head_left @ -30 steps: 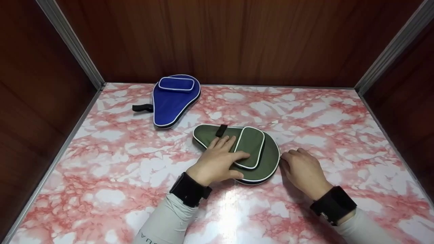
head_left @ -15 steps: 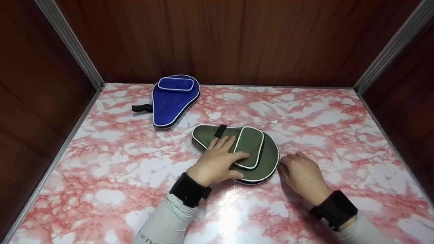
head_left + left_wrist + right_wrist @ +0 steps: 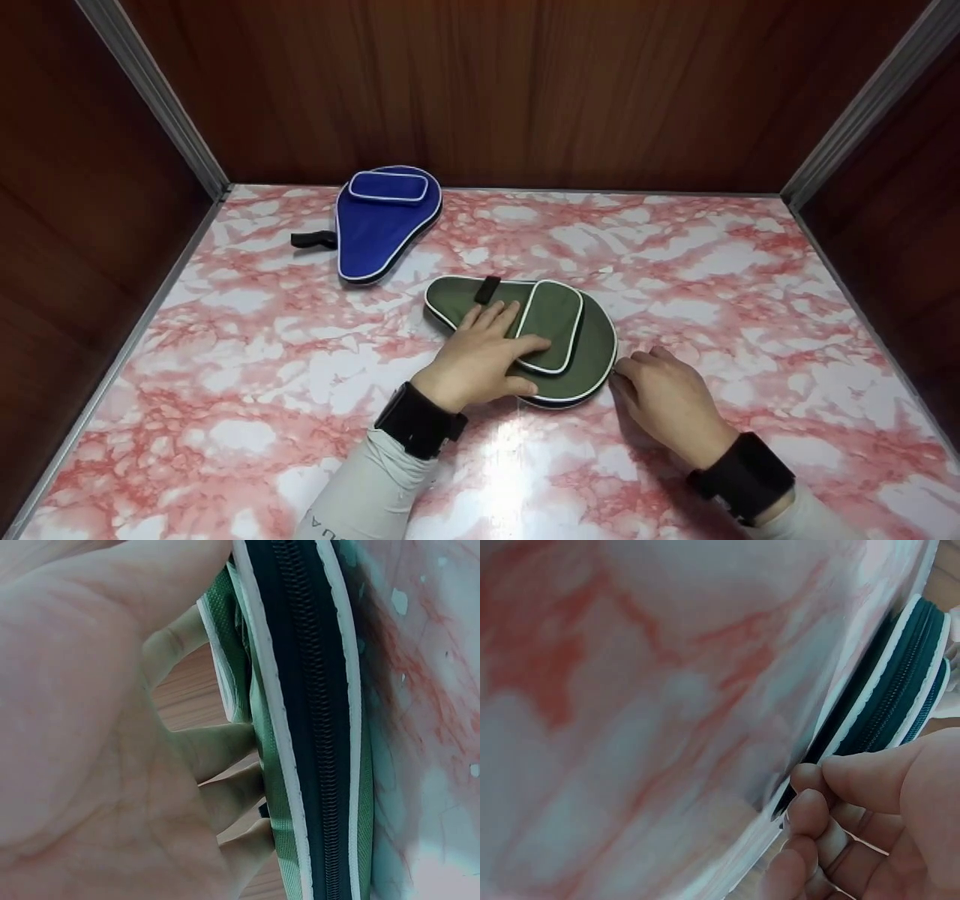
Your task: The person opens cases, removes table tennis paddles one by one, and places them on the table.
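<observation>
A green table tennis paddle case point(image 3: 598, 341) with white piping lies flat, its rounded end toward the right. My left hand point(image 3: 480, 360) rests on it with fingers spread, over the body and the raised pocket point(image 3: 556, 322). In the left wrist view the black zipper point(image 3: 319, 712) along its side shows closed teeth. At the rounded edge my right hand point(image 3: 667, 397) pinches the zipper pull between thumb and index finger; the fingers hide the pull. The right wrist view shows these fingertips point(image 3: 840, 772) right at the zippered side point(image 3: 900, 690), close over the table.
A blue paddle case point(image 3: 382, 232) with a black wrist strap point(image 3: 313, 239) lies at the back left. The red and white marbled table point(image 3: 225, 360) is enclosed by a brown wood-grain back wall point(image 3: 510, 90) and side walls with grey metal corner strips.
My right hand has slid along the rounded edge of the green case, toward my body. The left hand stays in place on the case.
</observation>
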{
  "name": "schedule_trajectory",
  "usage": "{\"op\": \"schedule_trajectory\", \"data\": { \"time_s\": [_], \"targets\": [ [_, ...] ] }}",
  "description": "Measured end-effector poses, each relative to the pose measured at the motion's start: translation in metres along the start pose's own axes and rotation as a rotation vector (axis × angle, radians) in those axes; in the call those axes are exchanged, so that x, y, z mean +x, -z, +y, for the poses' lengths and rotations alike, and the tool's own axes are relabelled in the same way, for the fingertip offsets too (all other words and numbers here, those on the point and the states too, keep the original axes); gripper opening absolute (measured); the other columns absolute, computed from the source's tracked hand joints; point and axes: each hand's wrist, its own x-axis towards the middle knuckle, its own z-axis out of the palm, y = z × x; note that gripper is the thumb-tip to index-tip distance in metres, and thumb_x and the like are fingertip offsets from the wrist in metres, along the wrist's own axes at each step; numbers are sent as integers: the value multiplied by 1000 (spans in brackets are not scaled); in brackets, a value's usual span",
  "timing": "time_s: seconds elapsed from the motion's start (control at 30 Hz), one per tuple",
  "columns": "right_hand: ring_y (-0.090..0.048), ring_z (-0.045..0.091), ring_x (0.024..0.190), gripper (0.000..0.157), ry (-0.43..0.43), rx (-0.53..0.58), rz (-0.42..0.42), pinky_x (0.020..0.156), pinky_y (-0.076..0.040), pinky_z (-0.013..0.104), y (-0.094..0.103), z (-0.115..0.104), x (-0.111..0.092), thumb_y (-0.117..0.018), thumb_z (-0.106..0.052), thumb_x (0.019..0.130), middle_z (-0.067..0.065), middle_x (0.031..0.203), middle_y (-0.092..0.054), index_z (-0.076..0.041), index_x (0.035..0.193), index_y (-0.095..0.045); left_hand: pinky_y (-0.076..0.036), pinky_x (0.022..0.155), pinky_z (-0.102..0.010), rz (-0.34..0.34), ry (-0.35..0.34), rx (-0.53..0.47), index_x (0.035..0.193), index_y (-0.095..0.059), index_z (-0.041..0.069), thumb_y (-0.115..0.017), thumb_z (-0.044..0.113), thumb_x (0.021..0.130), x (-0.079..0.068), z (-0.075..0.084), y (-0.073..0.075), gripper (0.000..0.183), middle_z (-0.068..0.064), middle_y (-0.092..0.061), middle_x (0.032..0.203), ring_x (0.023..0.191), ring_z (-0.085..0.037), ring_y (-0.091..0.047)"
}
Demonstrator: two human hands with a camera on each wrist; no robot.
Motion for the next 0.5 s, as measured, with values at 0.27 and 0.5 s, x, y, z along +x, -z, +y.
{"op": "schedule_trajectory", "data": {
  "time_s": [0.27, 0.5],
  "targets": [
    [-57, 26, 73, 21, 28, -7, -8, 64, -51, 44, 0, -6, -3, -84, -8, 93, -1, 71, -57, -16, 80, -69, -16, 132, -64, -6, 1, -4, 156, -64, 31, -83, 52, 95, -1, 0, 0, 67, -27, -34, 174, 163, -48, -26],
    [-57, 28, 72, 23, 61, -13, 14, 65, -51, 45, -1, -11, -6, -85, -6, 90, -1, 69, -56, -15, 80, -67, -16, 131, -65, -6, 0, 4, 156, -64, 31, -83, 52, 95, 0, -1, 0, 68, -27, -34, 174, 163, -48, -27]
  ]
}}
